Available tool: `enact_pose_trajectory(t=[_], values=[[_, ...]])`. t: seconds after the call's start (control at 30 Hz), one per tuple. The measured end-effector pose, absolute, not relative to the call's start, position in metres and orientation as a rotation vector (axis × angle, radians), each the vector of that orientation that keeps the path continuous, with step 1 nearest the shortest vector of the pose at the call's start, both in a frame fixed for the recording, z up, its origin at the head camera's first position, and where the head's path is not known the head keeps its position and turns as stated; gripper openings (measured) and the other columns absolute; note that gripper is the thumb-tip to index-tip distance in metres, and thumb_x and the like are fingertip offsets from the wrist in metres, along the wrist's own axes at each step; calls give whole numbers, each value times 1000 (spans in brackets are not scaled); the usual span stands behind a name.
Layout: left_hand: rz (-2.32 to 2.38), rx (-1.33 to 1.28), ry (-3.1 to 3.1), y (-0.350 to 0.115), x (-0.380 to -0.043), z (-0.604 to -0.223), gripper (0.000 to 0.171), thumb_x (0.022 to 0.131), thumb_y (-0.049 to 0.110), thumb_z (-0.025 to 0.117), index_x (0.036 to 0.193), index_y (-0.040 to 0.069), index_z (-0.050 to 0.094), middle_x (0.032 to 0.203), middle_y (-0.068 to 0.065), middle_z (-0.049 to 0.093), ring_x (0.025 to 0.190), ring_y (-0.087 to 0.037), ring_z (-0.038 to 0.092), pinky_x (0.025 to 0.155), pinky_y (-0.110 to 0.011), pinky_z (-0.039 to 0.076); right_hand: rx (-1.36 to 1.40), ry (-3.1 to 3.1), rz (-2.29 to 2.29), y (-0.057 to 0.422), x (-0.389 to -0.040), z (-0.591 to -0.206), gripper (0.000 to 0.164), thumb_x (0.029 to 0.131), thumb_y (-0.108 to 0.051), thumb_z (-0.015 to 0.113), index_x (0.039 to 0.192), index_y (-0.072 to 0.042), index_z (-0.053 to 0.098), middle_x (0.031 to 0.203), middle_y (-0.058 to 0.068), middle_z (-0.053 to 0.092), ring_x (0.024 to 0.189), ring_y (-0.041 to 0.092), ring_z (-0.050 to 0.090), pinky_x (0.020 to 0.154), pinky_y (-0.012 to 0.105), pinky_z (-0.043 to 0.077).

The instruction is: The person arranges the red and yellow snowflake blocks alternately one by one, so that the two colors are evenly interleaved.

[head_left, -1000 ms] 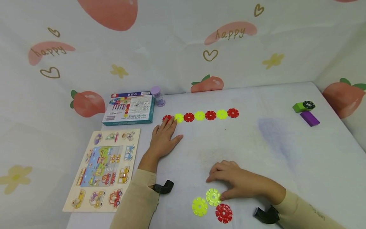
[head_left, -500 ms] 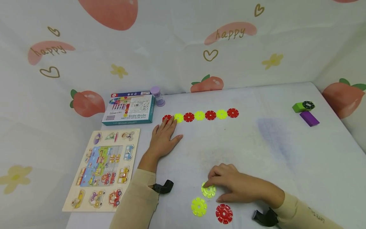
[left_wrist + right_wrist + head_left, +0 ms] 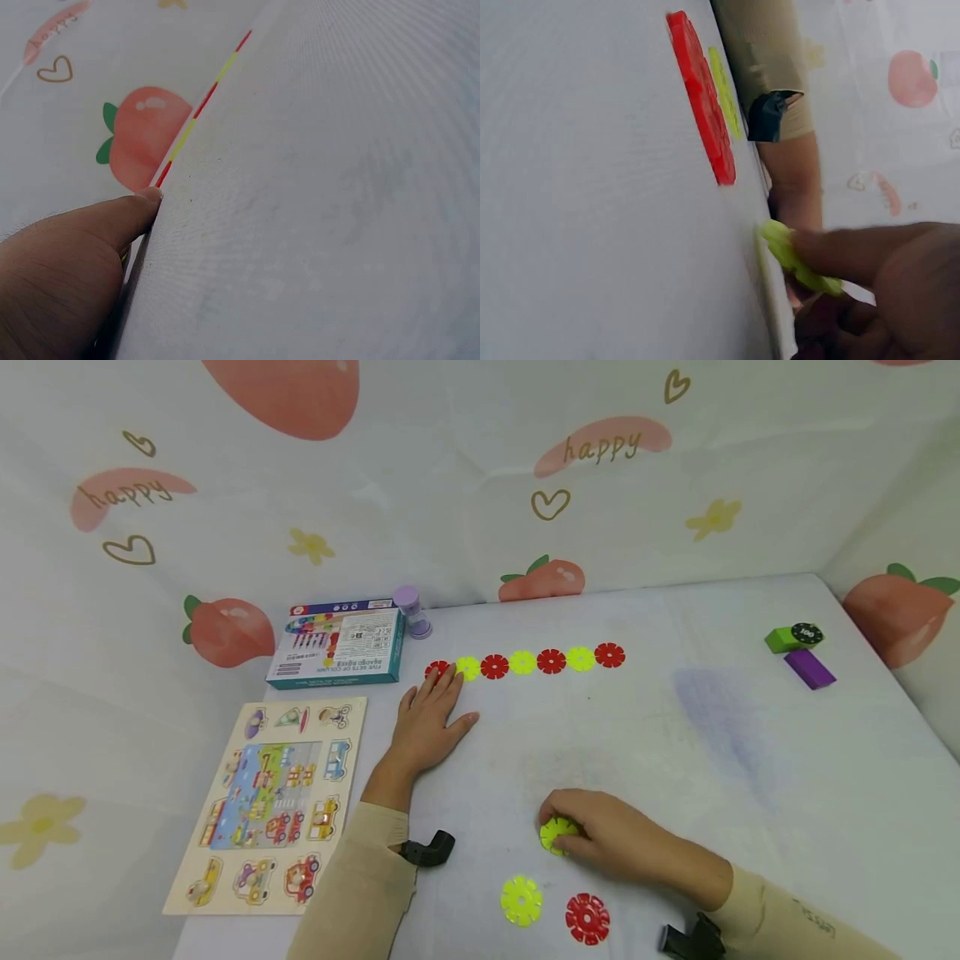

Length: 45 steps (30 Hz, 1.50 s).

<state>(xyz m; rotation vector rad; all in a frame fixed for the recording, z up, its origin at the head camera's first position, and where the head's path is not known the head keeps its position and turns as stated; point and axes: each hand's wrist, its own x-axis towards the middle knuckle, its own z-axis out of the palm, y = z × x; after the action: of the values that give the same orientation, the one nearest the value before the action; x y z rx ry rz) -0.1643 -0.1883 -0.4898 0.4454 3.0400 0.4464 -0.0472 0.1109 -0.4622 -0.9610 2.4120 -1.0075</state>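
Note:
My right hand (image 3: 611,835) pinches a yellow notched plastic disc (image 3: 557,832) between thumb and fingers; in the right wrist view the same disc (image 3: 799,259) tilts up on edge. Nearer the front lie another yellow disc (image 3: 521,901) and a red disc (image 3: 587,919), flat and apart. My left hand (image 3: 425,727) rests with fingers spread, fingertips on the red disc (image 3: 437,670) at the left end of a row. That row alternates red and yellow, ending in a red disc (image 3: 610,655) at the right. In the left wrist view the left thumb (image 3: 142,206) overlaps the row's edge.
A wooden picture puzzle board (image 3: 341,843) lies to the left, beside the left forearm. Behind it are a teal boxed set (image 3: 367,647) and a purple-capped sand timer (image 3: 413,612). Green (image 3: 782,640) and purple (image 3: 810,669) blocks lie far right, with a black round piece (image 3: 807,633).
The right hand has slid the nearest yellow disc away from the other two, then lifted its edge and gripped it. The left hand has stayed in place.

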Motion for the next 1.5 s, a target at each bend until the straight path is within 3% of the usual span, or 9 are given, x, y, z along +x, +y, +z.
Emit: enact_pose_trajectory(t=[0.27,0.43,0.67,0.9,1.1,1.33,1.5], values=[[442,445,3056,-189,-164,-490,79,90,65,43,153,21,25,159,5,13,144,-21,1,111,-54,5,-683,2472,-1450,136,-92,-443,22,92,-9,65,110,-21,59,95,-7,63,73,15,63,67,29,53],[440,442,3047,-189,-164,-491,79,90,65,42,153,22,23,159,6,11,144,-20,1,111,-54,4,-353,2591,-1589,169,-147,-442,14,94,-14,62,109,-15,62,97,3,64,80,24,64,66,32,52],[462,461,3050,-187,-164,-489,78,91,63,44,153,21,25,159,5,13,144,-21,2,111,-54,4,17,2776,-1423,210,-201,-460,28,98,-18,53,125,-12,56,115,9,53,93,25,53,69,33,47],[451,469,3052,-187,-164,-489,78,90,64,44,153,21,25,159,4,13,144,-21,2,110,-55,5,-107,3034,-1105,222,-205,-474,33,94,-7,54,126,1,55,126,24,43,108,41,43,85,51,39],[438,452,3050,-189,-164,-490,78,90,63,45,153,21,25,159,4,13,144,-21,3,111,-54,5,-253,3093,-845,220,-202,-476,38,95,-7,52,132,3,53,143,21,40,129,47,32,104,56,26],[451,459,3047,-189,-165,-491,79,90,65,42,153,21,24,159,5,12,144,-20,1,111,-54,4,-352,3064,-609,219,-198,-473,42,100,-13,43,140,-1,46,151,16,33,132,43,27,93,68,28],[431,443,3043,-189,-165,-491,79,90,65,42,153,22,23,159,6,11,144,-19,0,111,-53,3,-335,3062,-603,215,-197,-470,41,100,-14,44,139,-3,48,150,15,34,132,43,27,85,68,31]])
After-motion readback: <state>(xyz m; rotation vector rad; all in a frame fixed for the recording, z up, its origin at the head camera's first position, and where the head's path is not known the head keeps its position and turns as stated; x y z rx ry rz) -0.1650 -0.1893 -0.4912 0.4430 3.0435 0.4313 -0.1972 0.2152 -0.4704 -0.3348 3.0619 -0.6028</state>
